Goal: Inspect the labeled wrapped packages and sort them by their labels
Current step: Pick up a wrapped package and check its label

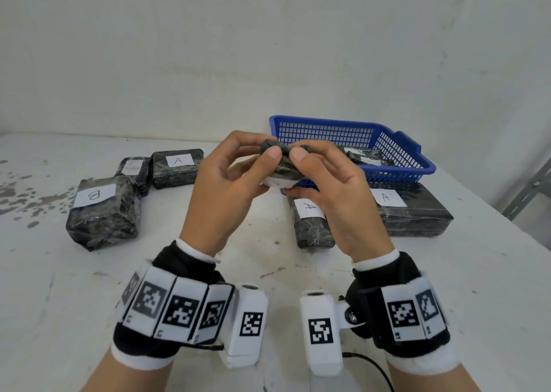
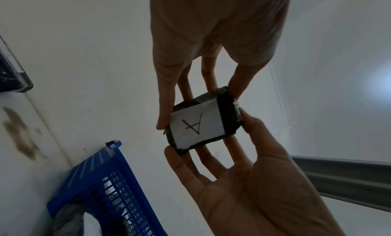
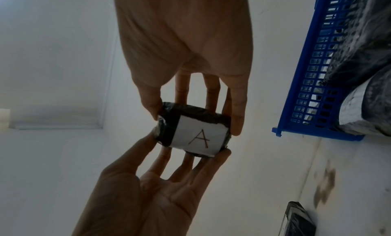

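Six black film-wrapped packages with white paper labels countable outside the basket: five lying on the white stained table (image 1: 268, 272), one small one held up in the air. Small held package (image 2: 203, 122), labelled A, pinched at its edges between left hand (image 1: 220, 189) and right hand (image 1: 337, 189), thumbs on top, fingers curled round the sides and underneath, label facing down toward the wrists, raised above the table in front of the basket. On the left of the table three packages: a bulky one labelled B (image 1: 103, 211) nearest, a small one with an unreadable mark (image 1: 134, 171) behind it, touching, and a flat one labelled A (image 1: 177, 166) just beside that. On the right two more labelled A: a narrow one (image 1: 311, 224) partly hidden under the right hand, and a long flat brick-shaped one (image 1: 414, 213) just beside it. One blue plastic mesh basket (image 1: 396, 150) at the far right of the table, with wrapped packages inside, their number and labels impossible to tell behind the hands. Two wrist bands with black-and-white square markers, one per forearm. Grey metal shelf frame at the far right edge.
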